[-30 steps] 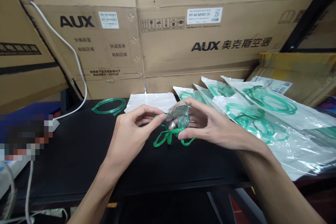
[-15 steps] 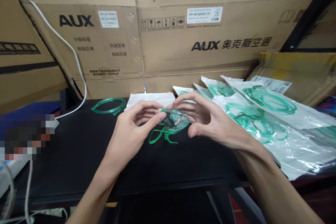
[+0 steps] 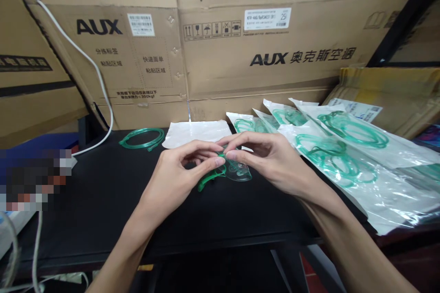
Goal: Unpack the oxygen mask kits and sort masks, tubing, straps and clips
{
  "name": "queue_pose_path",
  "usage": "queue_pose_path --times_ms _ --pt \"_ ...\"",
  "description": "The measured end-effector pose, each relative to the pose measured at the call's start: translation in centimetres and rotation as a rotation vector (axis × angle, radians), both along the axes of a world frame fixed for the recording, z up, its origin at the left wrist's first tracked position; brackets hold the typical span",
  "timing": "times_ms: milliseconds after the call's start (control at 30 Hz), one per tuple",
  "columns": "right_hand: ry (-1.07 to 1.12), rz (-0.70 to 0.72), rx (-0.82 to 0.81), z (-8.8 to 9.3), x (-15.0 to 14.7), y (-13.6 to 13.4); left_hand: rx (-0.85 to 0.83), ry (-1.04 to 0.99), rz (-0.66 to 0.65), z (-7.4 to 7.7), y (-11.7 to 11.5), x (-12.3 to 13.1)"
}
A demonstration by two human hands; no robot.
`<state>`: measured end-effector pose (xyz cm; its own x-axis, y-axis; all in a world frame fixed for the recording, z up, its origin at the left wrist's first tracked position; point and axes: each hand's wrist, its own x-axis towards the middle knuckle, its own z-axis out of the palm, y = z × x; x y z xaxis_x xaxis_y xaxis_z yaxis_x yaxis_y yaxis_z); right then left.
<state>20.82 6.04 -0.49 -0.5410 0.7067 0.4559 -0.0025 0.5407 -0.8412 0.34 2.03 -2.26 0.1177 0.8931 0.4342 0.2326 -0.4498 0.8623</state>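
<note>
Clear mask (image 3: 239,172) with green strap (image 3: 206,180), held over the middle of the black surface (image 3: 237,219). Left grip (image 3: 184,165): thumb and fingertips pinched together on its left end. Right grip (image 3: 268,153): clamped on its upper edge, just beside the left. Behind: white sheet (image 3: 192,133). Farther left: coiled tubing (image 3: 141,146). Farther right: packets (image 3: 364,197) with green contents. At back: cardboard (image 3: 220,68).

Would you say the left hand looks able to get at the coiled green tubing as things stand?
Probably yes: the coiled green tubing lies on the black tabletop beyond the left hand, with nothing visible between. The hand pinches the clear mask, though, so it may need to let go first.
</note>
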Motion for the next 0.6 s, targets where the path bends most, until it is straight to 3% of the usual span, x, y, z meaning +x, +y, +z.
queue_pose_path --times_ms 167,467,600 --pt "-0.009 -0.086 0.108 0.0 -0.6 -0.6 -0.121 -0.017 -0.099 0.5 -0.1 0.0" --pt "-0.182 -0.213 0.457 -1.0 -1.5 -0.9 -0.159 -0.028 -0.086 0.4 0.2 -0.2" --pt "-0.238 -0.212 0.529 -1.3 -1.4 -1.0 -0.159 -0.031 -0.072 0.2 0.3 -0.1"
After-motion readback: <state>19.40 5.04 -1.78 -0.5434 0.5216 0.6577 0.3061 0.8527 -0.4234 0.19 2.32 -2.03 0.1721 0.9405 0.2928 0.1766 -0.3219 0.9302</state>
